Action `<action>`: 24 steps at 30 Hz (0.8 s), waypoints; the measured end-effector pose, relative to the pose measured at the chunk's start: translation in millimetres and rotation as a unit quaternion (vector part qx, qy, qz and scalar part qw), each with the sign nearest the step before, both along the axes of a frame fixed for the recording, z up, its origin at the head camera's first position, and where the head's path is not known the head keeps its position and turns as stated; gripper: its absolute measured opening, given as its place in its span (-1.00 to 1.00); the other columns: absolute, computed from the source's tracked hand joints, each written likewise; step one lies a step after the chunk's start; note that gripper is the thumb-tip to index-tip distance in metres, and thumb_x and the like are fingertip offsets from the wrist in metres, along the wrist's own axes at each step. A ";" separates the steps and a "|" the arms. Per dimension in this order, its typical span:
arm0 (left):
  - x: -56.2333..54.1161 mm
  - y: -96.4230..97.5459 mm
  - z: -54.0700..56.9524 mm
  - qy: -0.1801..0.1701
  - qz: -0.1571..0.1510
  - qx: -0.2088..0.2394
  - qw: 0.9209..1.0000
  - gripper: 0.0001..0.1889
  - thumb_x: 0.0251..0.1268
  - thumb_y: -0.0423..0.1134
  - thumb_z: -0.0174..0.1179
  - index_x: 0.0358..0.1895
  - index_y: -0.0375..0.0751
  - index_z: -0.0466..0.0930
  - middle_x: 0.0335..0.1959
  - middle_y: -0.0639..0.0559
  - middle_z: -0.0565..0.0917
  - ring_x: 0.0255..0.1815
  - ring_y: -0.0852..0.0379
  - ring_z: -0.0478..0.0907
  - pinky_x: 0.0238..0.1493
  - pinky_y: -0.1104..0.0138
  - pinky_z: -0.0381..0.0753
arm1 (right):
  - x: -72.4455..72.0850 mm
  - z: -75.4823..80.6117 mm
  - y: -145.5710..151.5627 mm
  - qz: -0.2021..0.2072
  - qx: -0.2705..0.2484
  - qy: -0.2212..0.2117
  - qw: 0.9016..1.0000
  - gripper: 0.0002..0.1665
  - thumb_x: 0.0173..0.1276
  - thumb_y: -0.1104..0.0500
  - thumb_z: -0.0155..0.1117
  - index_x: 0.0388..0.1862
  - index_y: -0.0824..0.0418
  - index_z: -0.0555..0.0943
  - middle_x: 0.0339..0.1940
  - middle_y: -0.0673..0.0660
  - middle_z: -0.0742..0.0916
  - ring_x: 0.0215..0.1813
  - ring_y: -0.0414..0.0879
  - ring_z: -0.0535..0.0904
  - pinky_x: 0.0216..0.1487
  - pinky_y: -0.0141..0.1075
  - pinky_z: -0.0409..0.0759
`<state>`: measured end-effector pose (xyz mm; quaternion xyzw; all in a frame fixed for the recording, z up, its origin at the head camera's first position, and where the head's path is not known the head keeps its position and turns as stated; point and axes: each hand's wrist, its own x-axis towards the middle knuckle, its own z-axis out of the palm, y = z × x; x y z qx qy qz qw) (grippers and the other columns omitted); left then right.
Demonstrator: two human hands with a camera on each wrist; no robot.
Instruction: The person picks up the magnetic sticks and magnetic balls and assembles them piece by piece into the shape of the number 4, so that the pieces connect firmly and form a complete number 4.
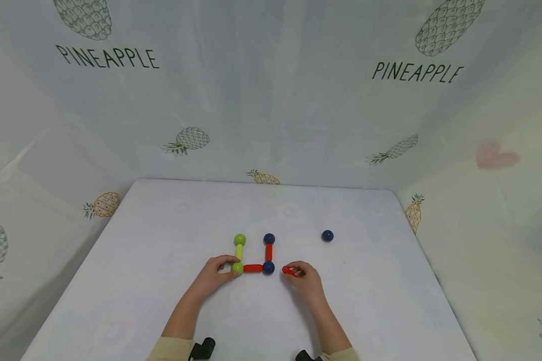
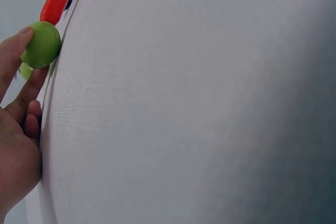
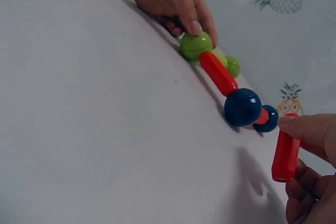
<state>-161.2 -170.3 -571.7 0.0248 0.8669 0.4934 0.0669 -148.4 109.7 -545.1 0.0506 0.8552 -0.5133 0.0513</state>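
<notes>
My left hand (image 1: pixel 213 277) pinches the near green ball (image 1: pixel 237 268) between thumb and fingers. That ball belongs to a U-shaped chain: a yellow-green rod (image 1: pixel 239 251) runs from it to a far green ball (image 1: pixel 239 239), and a red rod (image 1: pixel 253 268) joins it to the near blue ball (image 1: pixel 268 267). From there another red rod (image 1: pixel 268 252) leads to the far blue ball (image 1: pixel 269 238). Just right of the chain, my right hand (image 1: pixel 308 284) holds a loose red rod (image 3: pixel 286 150) between thumb and fingers, apart from the near blue ball.
A single dark blue ball (image 1: pixel 327 235) lies farther back on the right. The white-covered table (image 1: pixel 171 215) ends at a back edge before a pineapple-print curtain (image 1: pixel 271 100), which also hangs along both sides.
</notes>
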 end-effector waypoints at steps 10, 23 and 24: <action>0.4 -1.0 -1.7 0.002 0.000 -0.004 1.000 -0.72 0.13 -0.21 0.43 -0.07 0.05 0.70 -0.12 0.20 0.62 -0.05 0.07 0.40 0.04 0.12 0.43 | 3.7 -5.4 -8.1 0.046 -0.021 0.006 0.999 -0.75 0.18 0.28 0.45 -0.14 0.21 0.69 -0.32 0.04 0.63 -0.23 -0.04 0.46 -0.24 -0.25 0.49; -1.4 -1.2 -2.5 -0.010 0.007 -0.003 1.000 -0.72 0.12 -0.20 0.44 -0.07 0.12 0.69 -0.13 0.24 0.60 -0.07 0.10 0.39 0.03 0.14 0.42 | 5.7 -6.4 -19.6 0.066 -0.045 -0.013 0.997 -0.72 0.21 0.27 0.43 -0.09 0.24 0.65 -0.30 0.03 0.64 -0.23 -0.06 0.51 -0.22 -0.30 0.55; -1.6 -1.3 -2.8 -0.010 0.007 -0.001 1.000 -0.72 0.12 -0.20 0.44 -0.07 0.12 0.69 -0.13 0.24 0.60 -0.07 0.10 0.39 0.03 0.14 0.42 | 6.0 -6.3 -20.5 0.066 -0.048 -0.017 0.997 -0.72 0.21 0.27 0.43 -0.09 0.24 0.65 -0.30 0.03 0.65 -0.24 -0.06 0.51 -0.22 -0.29 0.56</action>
